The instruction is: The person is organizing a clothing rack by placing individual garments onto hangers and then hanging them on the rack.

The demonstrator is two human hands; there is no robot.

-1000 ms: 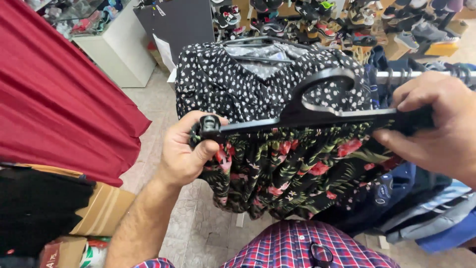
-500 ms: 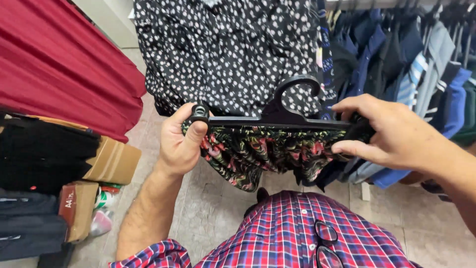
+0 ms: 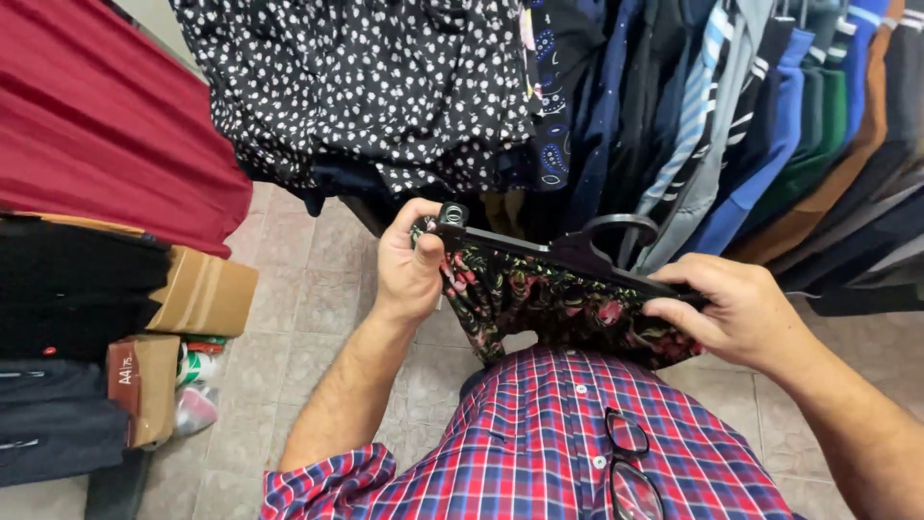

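Black clip hanger (image 3: 577, 252) with floral garment (image 3: 558, 308): both hands, left (image 3: 409, 265) and right (image 3: 731, 313), grip its ends.

Left hand (image 3: 409, 270), right hand (image 3: 736, 313) grip black hanger (image 3: 577, 252) bearing floral garment (image 3: 558, 308).

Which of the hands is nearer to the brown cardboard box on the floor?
Left. The left hand grips the black hanger's end, just right of the cardboard box. The right hand holds the hanger's far end, farther away.
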